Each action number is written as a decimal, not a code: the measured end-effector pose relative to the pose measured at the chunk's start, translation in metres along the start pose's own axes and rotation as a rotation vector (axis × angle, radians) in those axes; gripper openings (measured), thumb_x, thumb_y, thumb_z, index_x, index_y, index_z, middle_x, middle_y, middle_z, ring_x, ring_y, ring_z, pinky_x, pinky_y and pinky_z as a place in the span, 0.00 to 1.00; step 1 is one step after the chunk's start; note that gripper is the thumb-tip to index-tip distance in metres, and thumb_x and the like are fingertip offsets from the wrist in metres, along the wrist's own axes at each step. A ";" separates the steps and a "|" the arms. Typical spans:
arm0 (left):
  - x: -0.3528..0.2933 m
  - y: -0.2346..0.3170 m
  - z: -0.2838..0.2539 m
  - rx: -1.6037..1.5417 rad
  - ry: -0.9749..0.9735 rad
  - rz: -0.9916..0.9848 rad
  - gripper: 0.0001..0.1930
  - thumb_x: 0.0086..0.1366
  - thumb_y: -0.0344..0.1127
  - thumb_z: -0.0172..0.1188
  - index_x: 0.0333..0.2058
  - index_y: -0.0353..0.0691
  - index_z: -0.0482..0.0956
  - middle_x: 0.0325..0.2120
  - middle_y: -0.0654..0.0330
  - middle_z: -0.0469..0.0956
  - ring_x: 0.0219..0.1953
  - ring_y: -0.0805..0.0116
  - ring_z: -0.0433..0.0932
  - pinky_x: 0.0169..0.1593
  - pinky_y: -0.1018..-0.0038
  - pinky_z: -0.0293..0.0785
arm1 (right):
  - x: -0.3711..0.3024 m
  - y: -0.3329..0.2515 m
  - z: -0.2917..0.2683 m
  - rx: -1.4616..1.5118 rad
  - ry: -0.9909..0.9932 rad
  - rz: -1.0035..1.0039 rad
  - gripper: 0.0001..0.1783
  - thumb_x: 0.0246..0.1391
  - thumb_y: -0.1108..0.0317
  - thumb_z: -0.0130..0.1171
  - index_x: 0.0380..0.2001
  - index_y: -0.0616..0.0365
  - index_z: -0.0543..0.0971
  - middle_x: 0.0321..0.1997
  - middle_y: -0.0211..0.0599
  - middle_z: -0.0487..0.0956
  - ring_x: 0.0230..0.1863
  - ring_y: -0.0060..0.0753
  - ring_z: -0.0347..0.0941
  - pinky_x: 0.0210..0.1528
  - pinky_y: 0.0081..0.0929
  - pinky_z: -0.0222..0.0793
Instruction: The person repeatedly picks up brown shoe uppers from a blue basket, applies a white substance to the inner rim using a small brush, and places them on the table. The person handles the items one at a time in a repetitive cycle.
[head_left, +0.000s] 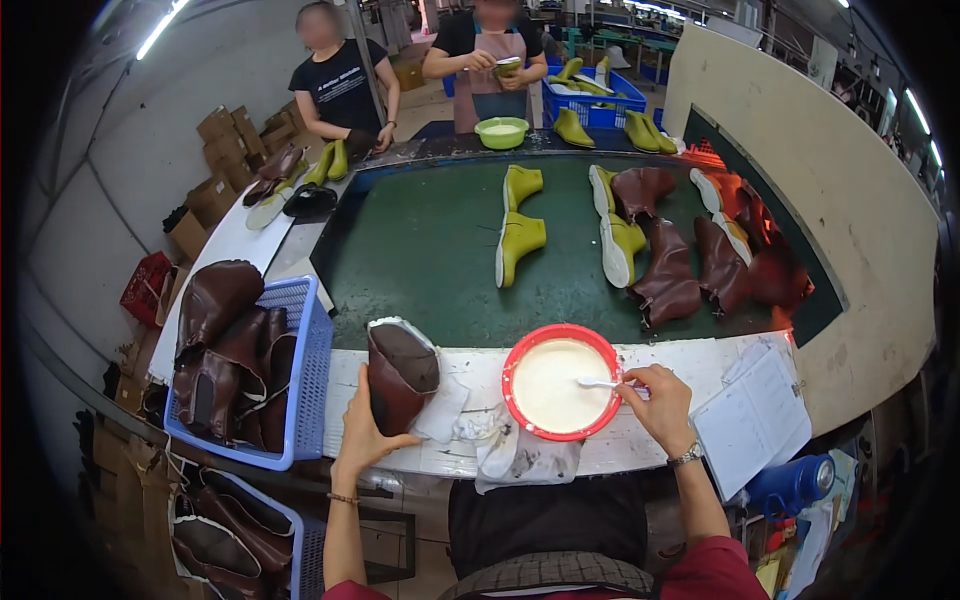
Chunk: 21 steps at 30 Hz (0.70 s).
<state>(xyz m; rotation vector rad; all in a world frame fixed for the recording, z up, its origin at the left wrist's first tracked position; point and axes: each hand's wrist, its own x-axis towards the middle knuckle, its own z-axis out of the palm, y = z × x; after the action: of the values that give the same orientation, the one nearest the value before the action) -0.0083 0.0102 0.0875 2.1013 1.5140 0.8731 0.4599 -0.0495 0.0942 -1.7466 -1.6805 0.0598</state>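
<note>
My left hand (368,432) is wrapped round the side of a dark brown leather boot upper (398,395), which stands on the white bench top with its pale-edged end upward and to the back. My right hand (658,402) pinches a small white brush (598,382). The brush's head reaches over the white liquid (555,385) in a red-rimmed bowl (512,372), and its far tip is partly hidden by the liquid. White stained cloths (525,458) lie beside and under the bowl, between it and the upper.
A blue basket (318,375) of brown uppers stands left; another basket (300,555) sits lower. Beyond the bench, a green conveyor (430,240) carries yellow-green lasts (520,250) and uppers (668,275). Papers (755,420) and a blue bottle (795,482) are right. Two people work at the far end.
</note>
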 end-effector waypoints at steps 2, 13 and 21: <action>-0.007 0.005 0.004 0.079 0.012 -0.019 0.70 0.41 0.35 0.80 0.75 0.32 0.36 0.62 0.34 0.68 0.63 0.35 0.70 0.65 0.53 0.67 | 0.003 0.000 -0.001 0.010 -0.004 -0.002 0.11 0.49 0.57 0.73 0.32 0.50 0.87 0.27 0.33 0.80 0.31 0.39 0.78 0.33 0.37 0.71; -0.002 -0.008 0.044 0.035 0.492 -0.026 0.42 0.50 0.12 0.56 0.68 0.32 0.62 0.59 0.39 0.73 0.62 0.40 0.72 0.67 0.61 0.64 | 0.014 -0.011 -0.019 -0.129 -0.118 -0.057 0.07 0.53 0.61 0.69 0.33 0.50 0.88 0.29 0.35 0.79 0.33 0.43 0.79 0.36 0.40 0.73; 0.009 0.078 0.050 -0.100 0.592 0.227 0.36 0.61 0.26 0.70 0.66 0.33 0.65 0.58 0.47 0.76 0.58 0.56 0.77 0.63 0.66 0.69 | 0.000 -0.013 -0.031 0.163 -0.031 0.129 0.07 0.55 0.66 0.71 0.36 0.55 0.89 0.30 0.33 0.81 0.28 0.30 0.76 0.31 0.27 0.69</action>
<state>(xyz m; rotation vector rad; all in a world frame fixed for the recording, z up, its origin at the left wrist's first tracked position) 0.0819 -0.0058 0.1044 2.0690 1.4564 1.7352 0.4633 -0.0644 0.1240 -1.7355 -1.5379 0.2766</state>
